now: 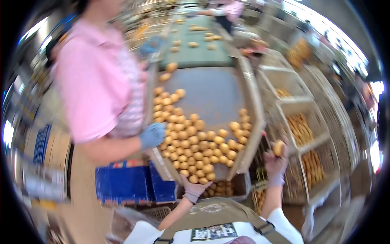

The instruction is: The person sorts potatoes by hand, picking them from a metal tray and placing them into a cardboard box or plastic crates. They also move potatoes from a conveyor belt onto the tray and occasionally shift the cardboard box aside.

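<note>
Many round, yellow-brown potatoes [191,138] lie heaped at the lower end of a sloping chute [209,91]. My left hand [196,188], in a thin light glove, is at the chute's front lip, fingers spread just under the nearest potatoes. Off to the right, past the chute's side wall, my right hand [276,164] is raised and closed around a single potato [278,148]. Below the lip, a box [243,191] in front of my apron holds more potatoes, partly hidden by my left hand.
A co-worker in a pink shirt [91,81] stands left, a blue-gloved hand [152,135] at the chute's edge. Beyond, a green conveyor belt [199,53] carries scattered potatoes. Crates [319,144] line the right side. A blue box [124,183] stands lower left.
</note>
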Demonstrator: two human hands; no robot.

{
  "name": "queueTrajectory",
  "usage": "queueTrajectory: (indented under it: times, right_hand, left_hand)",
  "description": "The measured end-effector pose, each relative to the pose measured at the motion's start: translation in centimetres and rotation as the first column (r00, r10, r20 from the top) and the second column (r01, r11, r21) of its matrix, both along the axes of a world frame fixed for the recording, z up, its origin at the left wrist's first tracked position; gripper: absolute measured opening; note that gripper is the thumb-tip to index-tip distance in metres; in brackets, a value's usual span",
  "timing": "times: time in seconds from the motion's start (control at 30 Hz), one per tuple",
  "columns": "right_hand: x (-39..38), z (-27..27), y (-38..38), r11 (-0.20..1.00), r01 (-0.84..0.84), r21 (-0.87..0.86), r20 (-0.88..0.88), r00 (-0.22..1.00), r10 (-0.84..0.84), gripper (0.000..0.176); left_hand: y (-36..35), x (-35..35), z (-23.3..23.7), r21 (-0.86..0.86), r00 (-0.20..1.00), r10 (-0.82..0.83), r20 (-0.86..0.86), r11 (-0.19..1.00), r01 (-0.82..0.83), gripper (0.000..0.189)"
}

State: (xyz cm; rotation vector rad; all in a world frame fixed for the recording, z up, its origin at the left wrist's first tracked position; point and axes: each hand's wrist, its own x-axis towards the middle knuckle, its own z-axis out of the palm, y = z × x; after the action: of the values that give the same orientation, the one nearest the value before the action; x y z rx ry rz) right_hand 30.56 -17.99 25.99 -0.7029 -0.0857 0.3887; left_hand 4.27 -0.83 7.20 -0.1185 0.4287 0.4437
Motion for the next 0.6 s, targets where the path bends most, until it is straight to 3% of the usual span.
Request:
queueTrajectory:
  times: [0.03, 0.07, 0.1, 0.13, 0.17, 0.2, 0.3, 0.33, 0.37, 0.4, 0.43, 0.47, 0.5, 0.53, 0.57, 0.6]
  right_hand:
    - [-0.9, 0.7, 0.1, 0.996, -0.016, 0.087, -0.108, 0.994, 0.026, 0.036]
    - [-1.3, 0.5, -0.3, 0.999, 0.017, 0.035, -0.160, 0.987, -0.011, 0.036]
    - [-1.5, 0.5, -0.6, 0.999, 0.042, 0.026, -0.175, 0.984, -0.037, 0.036]
    - [-1.1, -0.8, -1.6, 0.993, 0.043, 0.109, -0.190, 0.982, -0.022, 0.035]
    - [-0.2, -2.3, -2.9, 0.993, 0.056, 0.106, -0.195, 0.980, -0.034, 0.031]
    - [-0.2, -2.0, -4.1, 0.993, 0.119, 0.021, -0.176, 0.978, -0.113, 0.028]
    - [0.3, -0.9, -9.8, 0.948, 0.290, -0.130, -0.186, 0.932, -0.311, 0.023]
    - [0.7, 0.0, -12.5, 0.878, 0.398, -0.266, -0.175, 0.876, -0.450, 0.014]
    - [1.1, -0.2, -15.8, 0.799, 0.554, -0.235, -0.053, 0.813, -0.580, 0.013]
    - [2.7, -2.2, -21.5, 0.830, 0.557, 0.034, 0.107, 0.824, -0.557, 0.014]
    - [3.5, -2.2, -25.9, 0.631, 0.776, -0.002, 0.109, 0.627, -0.771, 0.018]
    - [4.2, -2.2, -30.3, 0.372, 0.924, -0.084, 0.126, 0.380, -0.916, 0.022]
    - [2.6, -3.3, -37.0, 0.612, 0.790, 0.017, -0.007, 0.613, -0.790, 0.032]
    - [4.6, -5.5, -40.7, 0.424, 0.873, 0.240, -0.261, 0.479, -0.838, 0.045]
    - [4.5, -5.4, -41.8, 0.512, 0.817, 0.266, -0.223, 0.569, -0.792, 0.053]
    - [4.2, -6.4, -42.5, 0.750, 0.591, 0.297, -0.001, 0.786, -0.619, 0.049]
  left_hand:
    - [0.1, -0.1, -0.5, -0.067, 1.000, -0.003, 0.016, 0.998, 0.004, 0.107]
    - [0.2, -0.2, 0.6, -0.061, 0.997, -0.015, -0.078, 0.998, 0.010, 0.107]
    - [0.5, 0.0, 2.6, -0.338, 0.996, -0.024, -0.086, 0.941, -0.007, 0.107]
    - [0.6, -0.6, -0.3, -0.117, 0.998, -0.017, -0.066, 0.993, 0.009, 0.108]
    - [0.9, -0.4, -0.3, -0.273, 0.994, -0.054, -0.098, 0.962, 0.025, 0.109]
    - [0.6, 0.3, 1.3, 0.004, 0.987, -0.076, -0.143, 0.997, 0.077, 0.111]
    - [1.2, -0.4, -2.5, -0.163, 0.989, -0.138, -0.050, 0.978, 0.129, 0.124]
    - [1.7, -0.4, -3.4, -0.225, 0.989, -0.140, -0.057, 0.967, 0.123, 0.127]
    - [2.2, -0.4, -4.2, -0.286, 0.988, -0.140, -0.066, 0.951, 0.116, 0.129]
    - [2.0, -0.5, -4.2, -0.251, 0.987, -0.148, -0.064, 0.959, 0.127, 0.129]
    - [1.6, -0.7, -3.6, -0.217, 0.987, -0.148, -0.066, 0.967, 0.131, 0.129]
    - [1.0, -0.4, 0.5, -0.506, 0.986, -0.162, -0.043, 0.854, 0.118, 0.130]
    - [1.5, -0.4, -1.1, -0.293, 0.982, -0.162, -0.095, 0.947, 0.128, 0.108]
    - [1.6, -0.8, -2.5, -0.122, 0.984, -0.175, -0.045, 0.978, 0.168, 0.111]
    - [1.3, -0.9, -2.8, 0.057, 0.985, -0.174, -0.006, 0.983, 0.174, 0.114]
    - [0.8, 0.1, -1.1, 0.097, 0.986, -0.117, -0.117, 0.987, 0.128, 0.103]
